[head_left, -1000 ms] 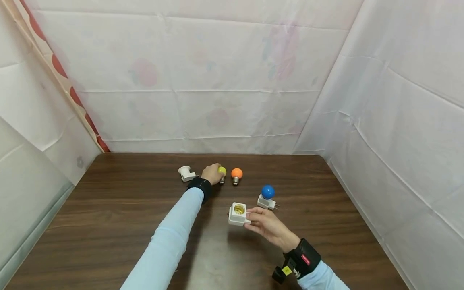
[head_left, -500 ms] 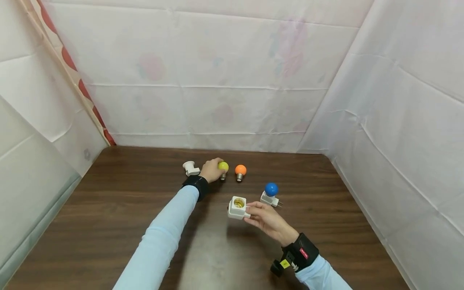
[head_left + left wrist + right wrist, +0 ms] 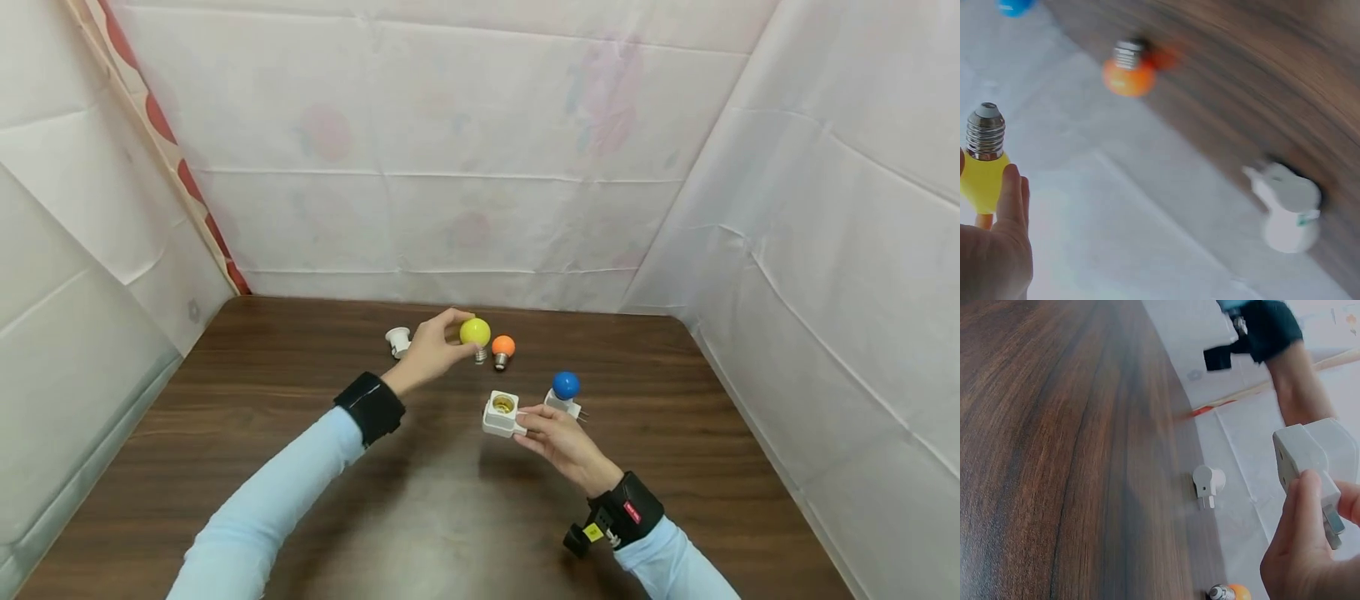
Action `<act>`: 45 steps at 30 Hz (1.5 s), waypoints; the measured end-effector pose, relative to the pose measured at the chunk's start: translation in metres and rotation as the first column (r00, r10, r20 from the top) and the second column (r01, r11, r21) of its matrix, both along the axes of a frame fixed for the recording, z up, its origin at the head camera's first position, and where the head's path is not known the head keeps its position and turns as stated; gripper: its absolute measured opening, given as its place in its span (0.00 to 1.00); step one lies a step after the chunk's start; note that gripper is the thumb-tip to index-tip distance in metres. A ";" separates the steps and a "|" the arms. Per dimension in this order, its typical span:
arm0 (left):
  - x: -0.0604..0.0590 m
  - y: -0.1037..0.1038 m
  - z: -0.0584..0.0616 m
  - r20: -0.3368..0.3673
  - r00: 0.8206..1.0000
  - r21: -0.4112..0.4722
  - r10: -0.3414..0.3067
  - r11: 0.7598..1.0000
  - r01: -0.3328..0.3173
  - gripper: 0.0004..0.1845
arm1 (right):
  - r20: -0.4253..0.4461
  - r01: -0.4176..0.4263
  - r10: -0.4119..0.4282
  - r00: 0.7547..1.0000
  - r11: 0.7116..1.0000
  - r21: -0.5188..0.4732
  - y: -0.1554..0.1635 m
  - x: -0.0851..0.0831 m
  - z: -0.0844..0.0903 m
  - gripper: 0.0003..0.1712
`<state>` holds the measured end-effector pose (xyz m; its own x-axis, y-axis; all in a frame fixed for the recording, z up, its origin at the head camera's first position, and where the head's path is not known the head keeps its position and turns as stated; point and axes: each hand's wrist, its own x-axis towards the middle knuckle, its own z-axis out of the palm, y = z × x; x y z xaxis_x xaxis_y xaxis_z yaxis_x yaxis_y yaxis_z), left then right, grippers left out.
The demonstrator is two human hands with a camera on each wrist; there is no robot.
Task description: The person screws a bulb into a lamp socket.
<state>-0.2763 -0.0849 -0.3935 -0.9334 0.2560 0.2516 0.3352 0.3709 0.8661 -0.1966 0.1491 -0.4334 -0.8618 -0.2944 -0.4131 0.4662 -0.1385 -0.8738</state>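
My left hand (image 3: 437, 348) pinches a yellow light bulb (image 3: 475, 332) by its round globe, raised off the table. In the left wrist view the bulb's metal screw base (image 3: 985, 132) is bare, pointing away from the palm. My right hand (image 3: 561, 444) grips a white square plug-in lamp socket (image 3: 500, 414) by its plug end. Its brass-lined opening faces up, and metal plug prongs (image 3: 1332, 528) show beside the fingers in the right wrist view. The bulb is apart from the socket, farther back and a little to its left.
An orange bulb (image 3: 503, 346) lies on the brown table (image 3: 262, 467) just right of the yellow one. A blue bulb (image 3: 566, 385) sits in another white socket (image 3: 562, 404) behind my right hand. A white round socket (image 3: 398, 341) lies at the back left. White cloth (image 3: 465, 167) surrounds the table.
The left hand has lifted the yellow bulb from the tabletop and drawn it slightly toward me. The right hand still holds the socket in nearly the same place. The head view has shifted slightly.
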 end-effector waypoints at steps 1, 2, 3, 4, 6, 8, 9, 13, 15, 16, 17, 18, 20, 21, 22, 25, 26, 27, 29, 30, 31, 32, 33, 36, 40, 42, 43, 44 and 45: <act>0.009 0.000 0.004 0.002 1.000 0.033 -0.022 0.999 0.021 0.24 | 0.000 -0.004 0.004 1.000 1.000 0.006 0.000 0.000 0.000 0.24; 0.018 0.000 0.008 -0.005 0.999 0.054 -0.042 0.998 0.042 0.24 | -0.001 -0.010 0.010 1.000 1.000 0.011 0.000 0.000 0.000 0.24; 0.025 0.001 0.011 -0.020 0.998 0.072 -0.066 0.995 0.068 0.24 | -0.004 -0.013 0.013 1.000 1.000 0.017 -0.001 0.000 0.000 0.25; 0.032 0.001 0.014 -0.042 0.995 0.076 -0.086 0.993 0.089 0.24 | -0.011 -0.018 0.018 1.000 1.000 0.019 -0.002 0.000 0.001 0.25; 0.043 0.001 0.019 -0.116 0.986 0.053 -0.123 0.990 0.129 0.24 | -0.025 -0.024 0.024 0.999 1.000 0.019 -0.004 -0.002 0.001 0.25; 0.051 0.002 0.021 -0.204 0.969 0.007 -0.138 0.990 0.143 0.25 | -0.044 -0.033 0.034 0.998 0.999 0.017 -0.007 -0.004 0.002 0.24; 0.055 0.002 0.022 -0.240 0.960 -0.018 -0.144 0.989 0.144 0.25 | -0.051 -0.037 0.037 0.998 0.999 0.015 -0.009 -0.004 0.003 0.23; 0.068 0.002 0.021 -0.292 0.942 -0.058 -0.164 0.986 0.154 0.25 | -0.067 -0.064 0.065 0.996 0.998 0.011 -0.014 -0.005 0.003 0.18; 0.071 0.003 0.018 -0.284 0.942 -0.054 -0.180 0.984 0.171 0.26 | -0.069 -0.075 0.075 0.995 0.997 0.008 -0.016 -0.004 0.002 0.17; 0.073 0.003 0.016 -0.280 0.942 -0.050 -0.188 0.982 0.181 0.26 | -0.071 -0.079 0.079 0.994 0.997 0.009 -0.016 -0.004 0.002 0.16; 0.074 0.003 0.015 -0.281 0.940 -0.058 -0.192 0.981 0.183 0.25 | -0.074 -0.082 0.083 0.994 0.997 0.009 -0.017 -0.004 0.002 0.17; 0.072 0.002 0.010 -0.290 0.936 -0.065 -0.197 0.980 0.186 0.26 | -0.073 -0.082 0.083 0.994 0.997 0.008 -0.017 -0.004 0.002 0.16; 0.074 0.002 0.010 -0.301 0.932 -0.082 -0.200 0.980 0.184 0.25 | -0.076 -0.087 0.088 0.993 0.996 0.011 -0.017 -0.004 0.002 0.17; 0.075 0.002 0.010 -0.308 0.930 -0.091 -0.200 0.979 0.180 0.25 | -0.076 -0.086 0.086 0.993 0.996 0.008 -0.018 -0.005 0.003 0.17; 0.075 0.002 0.010 -0.313 0.928 -0.099 -0.201 0.979 0.179 0.25 | -0.073 -0.084 0.085 0.994 0.996 0.006 -0.018 -0.005 0.004 0.17; 0.076 0.002 0.010 -0.328 0.923 -0.116 -0.202 0.978 0.173 0.24 | -0.074 -0.085 0.085 0.994 0.996 -0.003 -0.020 -0.005 0.007 0.19; 0.077 0.001 0.011 -0.335 0.920 -0.121 -0.204 0.977 0.173 0.24 | -0.072 -0.085 0.085 0.994 0.996 -0.006 -0.020 -0.005 0.008 0.19; 0.077 0.001 0.011 -0.340 0.917 -0.127 -0.206 0.977 0.173 0.24 | -0.066 -0.085 0.084 0.994 0.996 -0.010 -0.021 -0.006 0.009 0.20; 0.077 0.001 0.010 -0.360 0.909 -0.142 -0.211 0.975 0.170 0.23 | -0.061 -0.092 0.091 0.994 0.996 -0.012 -0.021 -0.006 0.010 0.20; 0.077 0.000 0.010 -0.377 0.902 -0.155 -0.212 0.974 0.164 0.23 | -0.056 -0.095 0.095 0.994 0.995 -0.013 -0.021 -0.006 0.011 0.20; 0.078 0.000 0.009 -0.397 0.893 -0.168 -0.213 0.973 0.157 0.23 | -0.050 -0.094 0.093 0.994 0.995 -0.015 -0.021 -0.006 0.011 0.19; 0.078 0.000 0.009 -0.418 0.883 -0.182 -0.214 0.972 0.150 0.23 | -0.044 -0.093 0.092 0.995 0.996 -0.018 -0.021 -0.005 0.011 0.18; 0.078 -0.001 0.008 -0.439 0.873 -0.195 -0.215 0.971 0.141 0.23 | -0.042 -0.094 0.093 0.995 0.995 -0.021 -0.021 -0.005 0.012 0.18; 0.079 -0.001 0.007 -0.498 0.840 -0.230 -0.216 0.967 0.113 0.24 | -0.036 -0.094 0.093 0.995 0.995 -0.032 -0.021 -0.004 0.012 0.17; 0.080 0.000 0.008 -0.531 0.819 -0.256 -0.216 0.963 0.088 0.24 | -0.025 -0.100 0.099 0.995 0.994 -0.050 -0.022 -0.003 0.011 0.19; 0.080 0.000 0.008 -0.532 0.820 -0.254 -0.213 0.963 0.085 0.25 | -0.019 -0.094 0.093 0.995 0.994 -0.056 -0.023 -0.002 0.011 0.21; 0.081 0.000 0.008 -0.526 0.824 -0.253 -0.211 0.964 0.086 0.25 | -0.015 -0.090 0.089 0.996 0.994 -0.058 -0.023 -0.002 0.010 0.21; 0.081 0.000 0.009 -0.516 0.830 -0.248 -0.211 0.964 0.091 0.25 | -0.011 -0.082 0.082 0.997 0.995 -0.059 -0.023 -0.002 0.010 0.22; 0.081 0.000 0.009 -0.505 0.837 -0.244 -0.212 0.965 0.097 0.25 | -0.010 -0.080 0.080 0.997 0.995 -0.060 -0.023 -0.002 0.009 0.23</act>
